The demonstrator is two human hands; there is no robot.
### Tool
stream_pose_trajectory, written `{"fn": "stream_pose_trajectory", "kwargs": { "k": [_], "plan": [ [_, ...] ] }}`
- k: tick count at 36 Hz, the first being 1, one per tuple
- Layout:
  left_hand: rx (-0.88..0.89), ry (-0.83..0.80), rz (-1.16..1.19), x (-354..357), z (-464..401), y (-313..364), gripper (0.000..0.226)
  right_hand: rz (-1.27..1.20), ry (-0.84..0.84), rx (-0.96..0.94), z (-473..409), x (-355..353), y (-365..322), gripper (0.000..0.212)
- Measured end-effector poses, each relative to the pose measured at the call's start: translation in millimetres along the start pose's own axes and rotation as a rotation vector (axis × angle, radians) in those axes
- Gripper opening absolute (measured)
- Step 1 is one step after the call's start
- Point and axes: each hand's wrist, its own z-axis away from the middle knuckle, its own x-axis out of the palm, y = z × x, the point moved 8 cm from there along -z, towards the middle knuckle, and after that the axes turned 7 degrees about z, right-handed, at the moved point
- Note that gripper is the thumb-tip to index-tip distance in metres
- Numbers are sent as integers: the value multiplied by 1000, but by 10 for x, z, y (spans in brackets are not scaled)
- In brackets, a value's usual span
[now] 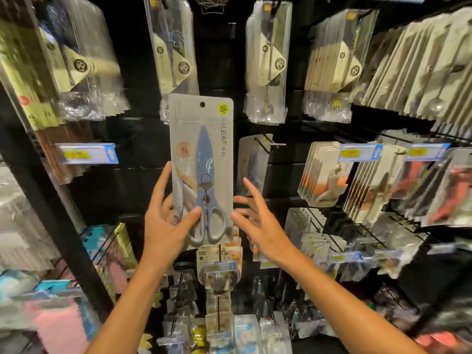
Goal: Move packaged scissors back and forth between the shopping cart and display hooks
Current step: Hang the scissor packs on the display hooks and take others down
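A grey card package of blue-and-grey scissors (201, 159) stands upright in front of the black display wall, its hang hole at the top. My left hand (166, 226) grips its lower left part, thumb over the scissor handles, fingers behind. My right hand (258, 223) hovers just right of the package with fingers spread, its fingertips near the card's right edge, holding nothing. A metal display hook (274, 144) sticks out to the right of the package, with another scissors package (251, 164) hanging on it. The shopping cart is out of view.
Clear bags of cutlery (268, 62) hang in rows above. More carded tools (324, 175) and price tags (360, 152) fill the hooks at right. Small packaged goods (219, 279) hang below my hands. A black upright post (51, 200) borders the bay at left.
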Motion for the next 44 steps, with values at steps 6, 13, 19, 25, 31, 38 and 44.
{"fn": "stream_pose_trajectory", "kwargs": {
  "k": [6,13,19,25,31,38,44],
  "plan": [
    [-8,-43,2,137,105,-61,92,62,25,-39,154,51,-196,96],
    [-114,-187,-52,234,161,-307,106,111,92,9,415,8,60,95],
    [-198,-289,-116,375,121,-547,116,155,149,77,552,-92,278,95],
    [-219,-381,-180,651,130,-657,125,174,175,119,663,-215,444,94],
    [-229,-444,-235,886,129,-782,127,199,202,162,741,-399,627,95],
    [-253,-456,-228,1075,55,-888,127,206,196,161,715,-568,717,94],
    [-249,-483,-211,1174,-34,-919,126,196,179,156,636,-648,778,94]
  ]
}}
